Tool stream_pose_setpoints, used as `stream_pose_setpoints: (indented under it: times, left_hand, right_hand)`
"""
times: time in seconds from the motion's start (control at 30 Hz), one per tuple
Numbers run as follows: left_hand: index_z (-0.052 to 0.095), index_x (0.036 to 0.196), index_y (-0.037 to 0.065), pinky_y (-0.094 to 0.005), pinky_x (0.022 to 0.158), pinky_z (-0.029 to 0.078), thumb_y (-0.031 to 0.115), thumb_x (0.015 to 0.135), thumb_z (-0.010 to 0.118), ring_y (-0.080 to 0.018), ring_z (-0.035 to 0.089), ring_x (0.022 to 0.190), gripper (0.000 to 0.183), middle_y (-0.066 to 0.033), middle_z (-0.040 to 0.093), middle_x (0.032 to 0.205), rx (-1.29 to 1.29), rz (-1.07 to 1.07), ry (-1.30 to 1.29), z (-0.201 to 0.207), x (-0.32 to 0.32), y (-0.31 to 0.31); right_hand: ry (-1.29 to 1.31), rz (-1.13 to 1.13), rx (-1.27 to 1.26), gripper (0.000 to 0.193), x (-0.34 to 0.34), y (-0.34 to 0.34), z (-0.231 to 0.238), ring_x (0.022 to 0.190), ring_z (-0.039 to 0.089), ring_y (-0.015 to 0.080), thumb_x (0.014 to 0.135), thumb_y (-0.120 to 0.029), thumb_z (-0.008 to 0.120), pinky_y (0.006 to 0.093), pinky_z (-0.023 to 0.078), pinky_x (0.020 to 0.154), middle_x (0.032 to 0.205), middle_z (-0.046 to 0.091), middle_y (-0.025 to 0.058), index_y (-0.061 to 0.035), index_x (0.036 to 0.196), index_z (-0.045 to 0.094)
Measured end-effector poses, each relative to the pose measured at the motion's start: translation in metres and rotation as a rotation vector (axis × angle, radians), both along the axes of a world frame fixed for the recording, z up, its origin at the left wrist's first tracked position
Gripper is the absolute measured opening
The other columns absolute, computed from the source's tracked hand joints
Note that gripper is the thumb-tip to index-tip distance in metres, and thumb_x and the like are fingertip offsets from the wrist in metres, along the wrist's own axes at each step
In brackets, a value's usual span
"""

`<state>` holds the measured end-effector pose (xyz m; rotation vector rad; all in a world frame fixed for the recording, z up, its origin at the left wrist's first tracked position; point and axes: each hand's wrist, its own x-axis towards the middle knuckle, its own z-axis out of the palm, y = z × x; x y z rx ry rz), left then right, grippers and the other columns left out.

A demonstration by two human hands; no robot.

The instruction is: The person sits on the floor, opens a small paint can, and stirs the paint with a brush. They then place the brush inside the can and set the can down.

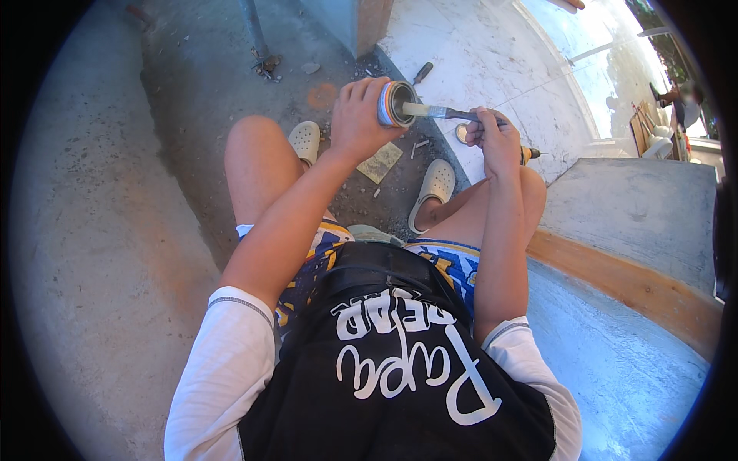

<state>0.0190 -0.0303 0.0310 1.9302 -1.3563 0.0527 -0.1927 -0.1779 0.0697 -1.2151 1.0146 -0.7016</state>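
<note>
My left hand point(358, 117) is wrapped round a small open metal can point(384, 106) with a blue and orange label. The can is tipped, its mouth turned toward my right hand. Between the fingers of my right hand point(493, 138) is the dark handle of a paintbrush point(435, 112). Its pale bristles reach into the mouth of the can. How much the can holds is too dark to tell. A small round pale thing point(461, 133) lies just beside my right fingers. Close to my right knee, partly hidden, is a yellow and black tool point(529, 155).
A dark-handled tool point(423, 73) lies on the white slab point(492, 65) beyond the can. Between my shoes is a yellowish square sheet point(380, 162), with small debris around. A metal post point(254, 31) stands ahead. A wooden board point(623, 280) edges the right side. Another person point(684, 104) is far right.
</note>
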Motion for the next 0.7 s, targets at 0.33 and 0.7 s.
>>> stream_pose_setpoints:
  times: [0.33, 0.7]
  left_hand:
    - [0.057, 0.137, 0.011, -0.048, 0.107, 0.045, 0.033, 0.064, 0.095, -0.0362, 0.054, 0.126, 0.084, -0.0108, 0.061, 0.132, -0.011, -0.096, 0.0, 0.002, -0.004, 0.0]
    - [0.056, 0.141, 0.012, -0.0486, 0.111, 0.043, 0.032, 0.064, 0.095, -0.0372, 0.051, 0.131, 0.088, -0.012, 0.058, 0.137, 0.091, -0.134, 0.062, 0.005, -0.006, 0.002]
  right_hand:
    - [-0.106, 0.078, 0.012, 0.025, 0.005, 0.006, 0.001, 0.062, 0.066, 0.016, 0.103, -0.02, 0.065, 0.0279, 0.053, 0.057, 0.077, 0.07, 0.0104, 0.0035, 0.106, 0.071]
    - [-0.067, -0.088, -0.052, 0.026, -0.003, -0.004, 0.002, 0.062, 0.066, 0.0165, 0.103, -0.021, 0.064, 0.0279, 0.053, 0.058, 0.078, 0.07, 0.0114, 0.0044, 0.106, 0.071]
